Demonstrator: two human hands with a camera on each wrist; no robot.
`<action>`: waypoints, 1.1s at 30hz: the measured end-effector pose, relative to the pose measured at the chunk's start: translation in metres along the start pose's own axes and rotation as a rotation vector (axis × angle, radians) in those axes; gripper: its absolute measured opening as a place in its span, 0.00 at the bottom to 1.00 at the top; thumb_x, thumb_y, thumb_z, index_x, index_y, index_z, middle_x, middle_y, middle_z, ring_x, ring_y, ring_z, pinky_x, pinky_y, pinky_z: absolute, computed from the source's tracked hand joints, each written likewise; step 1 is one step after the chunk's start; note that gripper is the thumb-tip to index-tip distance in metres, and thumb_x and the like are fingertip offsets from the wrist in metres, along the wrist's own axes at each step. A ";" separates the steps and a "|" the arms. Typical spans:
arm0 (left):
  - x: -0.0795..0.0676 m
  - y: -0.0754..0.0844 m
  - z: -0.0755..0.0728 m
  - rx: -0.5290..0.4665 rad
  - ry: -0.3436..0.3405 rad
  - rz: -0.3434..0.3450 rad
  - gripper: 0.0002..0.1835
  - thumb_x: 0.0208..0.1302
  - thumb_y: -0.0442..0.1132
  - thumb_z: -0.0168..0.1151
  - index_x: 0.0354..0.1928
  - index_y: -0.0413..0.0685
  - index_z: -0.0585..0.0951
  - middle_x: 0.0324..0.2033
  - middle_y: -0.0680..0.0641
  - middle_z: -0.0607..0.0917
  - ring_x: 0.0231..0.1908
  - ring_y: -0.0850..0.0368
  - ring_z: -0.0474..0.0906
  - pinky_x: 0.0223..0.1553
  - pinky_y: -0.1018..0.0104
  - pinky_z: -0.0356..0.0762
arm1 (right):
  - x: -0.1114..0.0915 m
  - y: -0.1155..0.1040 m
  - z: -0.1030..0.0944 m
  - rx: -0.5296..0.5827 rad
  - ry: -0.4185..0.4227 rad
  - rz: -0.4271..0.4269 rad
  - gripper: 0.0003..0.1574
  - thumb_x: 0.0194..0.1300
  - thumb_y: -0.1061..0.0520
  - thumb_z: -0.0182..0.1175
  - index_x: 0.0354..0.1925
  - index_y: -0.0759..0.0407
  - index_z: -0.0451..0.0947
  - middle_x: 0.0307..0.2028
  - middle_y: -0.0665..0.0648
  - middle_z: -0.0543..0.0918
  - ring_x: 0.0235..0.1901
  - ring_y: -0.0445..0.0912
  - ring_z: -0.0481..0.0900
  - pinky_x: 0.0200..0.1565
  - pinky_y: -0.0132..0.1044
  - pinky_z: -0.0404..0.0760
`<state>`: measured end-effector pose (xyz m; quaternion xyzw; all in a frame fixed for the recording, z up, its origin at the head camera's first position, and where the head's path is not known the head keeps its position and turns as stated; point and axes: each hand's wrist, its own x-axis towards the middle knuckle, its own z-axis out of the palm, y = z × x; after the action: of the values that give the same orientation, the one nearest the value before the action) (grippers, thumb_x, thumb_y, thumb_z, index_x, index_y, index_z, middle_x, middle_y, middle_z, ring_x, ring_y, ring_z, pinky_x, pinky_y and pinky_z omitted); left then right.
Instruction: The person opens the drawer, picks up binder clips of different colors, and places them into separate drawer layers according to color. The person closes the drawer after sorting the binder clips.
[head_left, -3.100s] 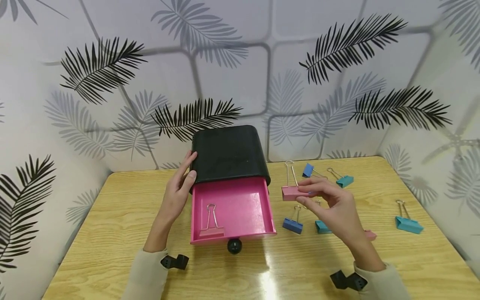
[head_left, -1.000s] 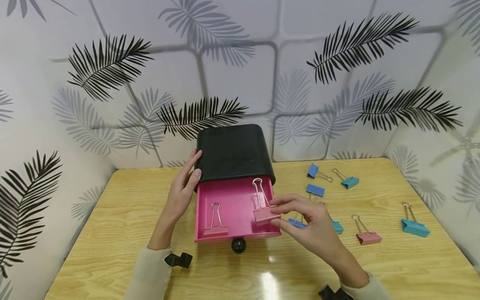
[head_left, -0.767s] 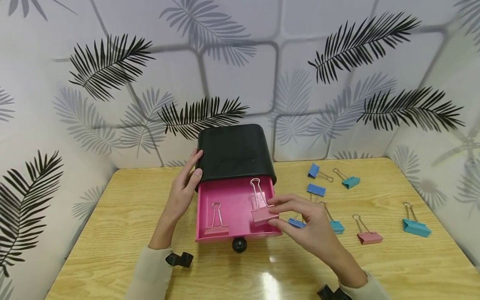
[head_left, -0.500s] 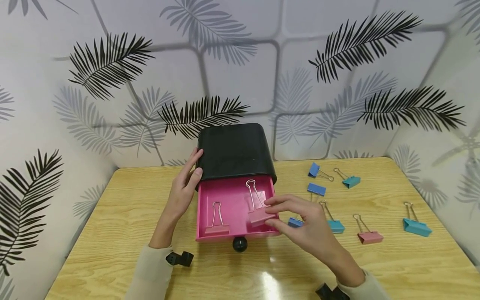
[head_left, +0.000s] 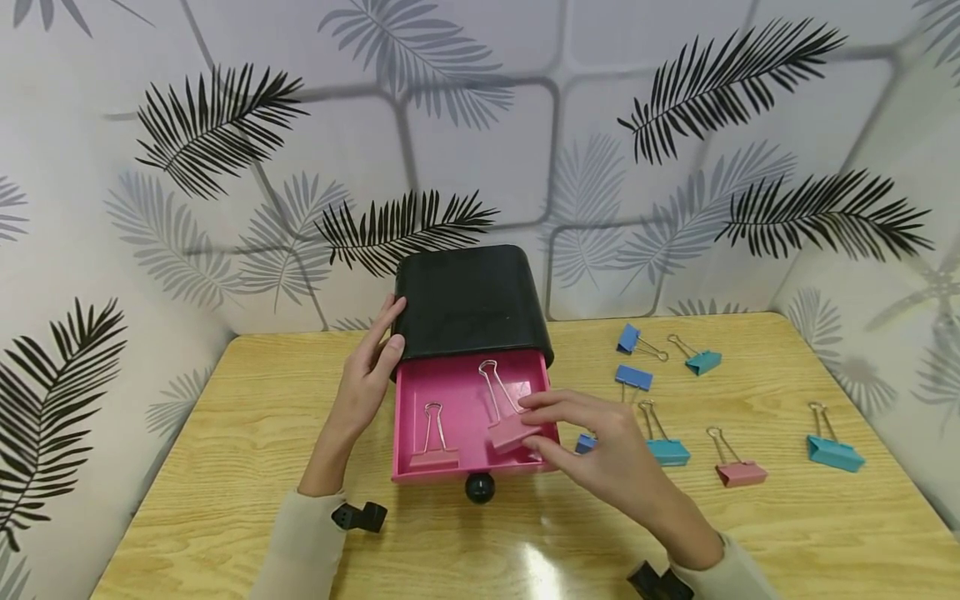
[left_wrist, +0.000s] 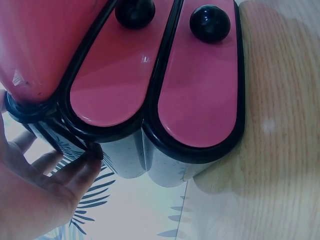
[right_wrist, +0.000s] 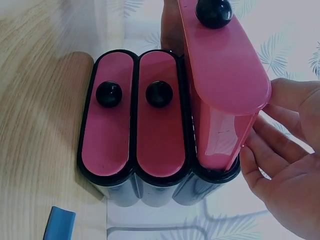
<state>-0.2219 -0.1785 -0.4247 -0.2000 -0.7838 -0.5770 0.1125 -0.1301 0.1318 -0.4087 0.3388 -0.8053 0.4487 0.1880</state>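
A black cabinet [head_left: 465,300] with pink drawers stands on the wooden table, its top drawer [head_left: 465,387] pulled out. My left hand [head_left: 360,383] rests against the cabinet's left side, fingers extended; the left wrist view has these fingers [left_wrist: 82,167] touching the black casing. Between thumb and fingers, my right hand [head_left: 600,437] pinches a pink binder clip [head_left: 510,432] at the drawer's right half, its wire handles pointing back. A second pink binder clip [head_left: 433,458] lies at the drawer's front left. In the right wrist view the drawer front [right_wrist: 227,65] hides the held clip.
Right of the cabinet lie blue binder clips [head_left: 633,377], one partly behind my right hand, teal binder clips [head_left: 669,452] and a pink binder clip [head_left: 741,473]. A black knob [head_left: 480,488] projects from the drawer front. A patterned backdrop [head_left: 480,150] rises behind the table.
My right hand has carried the pink binder clip left from over the table into the drawer, then lower and slightly further left, tilting it. My left hand keeps its place on the cabinet.
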 end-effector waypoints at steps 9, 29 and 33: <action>-0.001 -0.014 -0.002 -0.004 0.007 0.015 0.27 0.81 0.41 0.48 0.79 0.60 0.65 0.80 0.53 0.56 0.75 0.57 0.60 0.67 0.67 0.66 | 0.005 -0.003 0.005 -0.004 -0.038 -0.039 0.17 0.56 0.65 0.76 0.45 0.53 0.90 0.49 0.50 0.89 0.52 0.47 0.86 0.57 0.33 0.80; -0.001 0.002 -0.003 -0.005 -0.002 0.018 0.27 0.80 0.35 0.48 0.78 0.45 0.64 0.80 0.44 0.55 0.76 0.49 0.58 0.68 0.64 0.66 | 0.014 -0.005 0.009 -0.069 -0.123 -0.033 0.13 0.59 0.59 0.76 0.44 0.53 0.91 0.47 0.47 0.89 0.50 0.43 0.86 0.52 0.44 0.84; 0.000 0.000 -0.002 -0.015 -0.003 0.019 0.28 0.80 0.36 0.48 0.78 0.47 0.64 0.80 0.46 0.55 0.76 0.52 0.57 0.70 0.57 0.65 | 0.016 -0.004 0.010 -0.063 -0.137 -0.051 0.13 0.58 0.59 0.77 0.44 0.53 0.91 0.46 0.47 0.89 0.49 0.42 0.86 0.59 0.49 0.80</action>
<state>-0.2220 -0.1801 -0.4242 -0.2089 -0.7777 -0.5816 0.1154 -0.1381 0.1160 -0.4021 0.3830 -0.8211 0.3940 0.1544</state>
